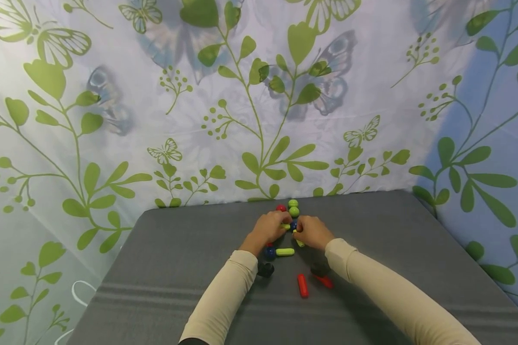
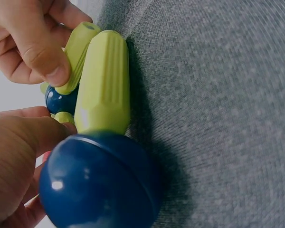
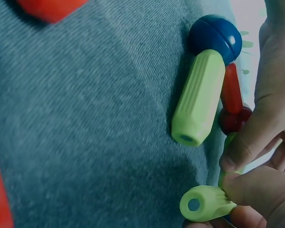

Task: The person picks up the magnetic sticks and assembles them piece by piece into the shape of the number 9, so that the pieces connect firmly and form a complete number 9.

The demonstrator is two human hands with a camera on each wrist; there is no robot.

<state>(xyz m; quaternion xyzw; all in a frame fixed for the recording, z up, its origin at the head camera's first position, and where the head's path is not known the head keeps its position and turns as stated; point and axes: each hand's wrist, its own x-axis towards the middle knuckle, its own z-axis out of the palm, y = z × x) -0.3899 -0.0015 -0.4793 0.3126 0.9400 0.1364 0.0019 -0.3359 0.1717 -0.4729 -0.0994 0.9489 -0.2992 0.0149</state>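
Note:
My left hand [image 1: 269,227] pinches a yellow-green rod [image 1: 286,226] that runs to a dark blue ball [image 1: 294,227]. On the other side, thumb and fingers of my right hand [image 1: 314,233] grip a second yellow-green rod [image 2: 77,57], whose end meets the blue ball [image 2: 61,99] in the left wrist view. Its open end with a round hole faces the camera in the right wrist view. Nearer, another blue ball [image 3: 215,40] carries a yellow-green rod [image 3: 199,97] and a red rod [image 3: 232,89], which leads to a red ball [image 3: 234,119] beside my left fingers.
Two green balls [image 1: 293,208] and a red ball [image 1: 281,208] sit beyond the hands, towards the back edge of the grey table [image 1: 177,268]. Loose red rods [image 1: 302,286] lie nearer. A patterned cloth [image 1: 224,96] hangs behind the table.

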